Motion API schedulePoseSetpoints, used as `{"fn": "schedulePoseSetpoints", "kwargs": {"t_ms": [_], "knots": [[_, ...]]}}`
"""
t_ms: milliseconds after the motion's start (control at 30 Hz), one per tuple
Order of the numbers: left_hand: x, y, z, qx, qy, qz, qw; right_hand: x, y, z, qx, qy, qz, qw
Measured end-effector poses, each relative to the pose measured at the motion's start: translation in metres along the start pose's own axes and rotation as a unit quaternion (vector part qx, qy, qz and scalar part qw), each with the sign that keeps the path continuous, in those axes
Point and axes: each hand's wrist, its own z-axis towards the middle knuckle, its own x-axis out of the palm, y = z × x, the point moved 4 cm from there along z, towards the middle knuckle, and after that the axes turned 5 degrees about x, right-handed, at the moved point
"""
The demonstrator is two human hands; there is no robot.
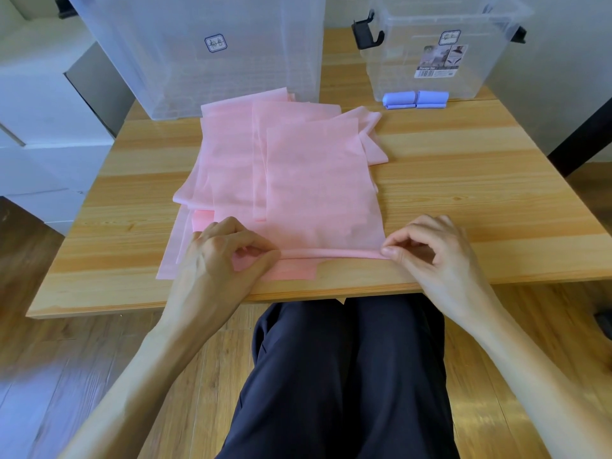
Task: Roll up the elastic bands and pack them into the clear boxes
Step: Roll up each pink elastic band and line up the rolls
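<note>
Both hands (228, 250) (427, 250) pinch the pink band's (318, 180) rolled edge.

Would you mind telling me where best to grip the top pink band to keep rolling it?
Probably at both ends of the rolled near edge, from the table's front. The roll runs crosswise, and the left hand and right hand already pinch there.

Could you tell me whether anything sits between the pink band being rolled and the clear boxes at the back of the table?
Only the rest of the pink band itself, spread toward the large clear box. Blue rolls lie right in front of the small clear box. Both boxes can be reached from above.
</note>
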Motion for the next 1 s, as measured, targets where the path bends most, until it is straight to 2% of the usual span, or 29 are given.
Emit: {"fn": "schedulePoseSetpoints", "kwargs": {"t_ms": [200, 300, 567, 767, 1000], "knots": [[0.001, 0.000, 0.000, -0.012, -0.019, -0.010, 1.000, -0.002, 0.000, 0.001, -0.014, 0.005, 0.015, 1.000], [-0.001, -0.001, -0.001, 0.014, -0.032, 0.007, 0.999, 0.000, -0.001, 0.004, -0.011, 0.007, 0.004, 1.000], [-0.001, -0.002, -0.005, 0.051, 0.009, 0.029, 0.998, -0.004, -0.001, 0.000, -0.006, 0.026, 0.000, 1.000], [-0.001, -0.005, -0.013, 0.056, 0.081, 0.023, 0.995, -0.014, 0.004, -0.013, 0.011, 0.072, -0.031, 0.997], [0.001, -0.007, -0.009, 0.040, 0.070, 0.020, 0.997, -0.010, 0.008, -0.005, 0.041, 0.050, -0.059, 0.996]]}}
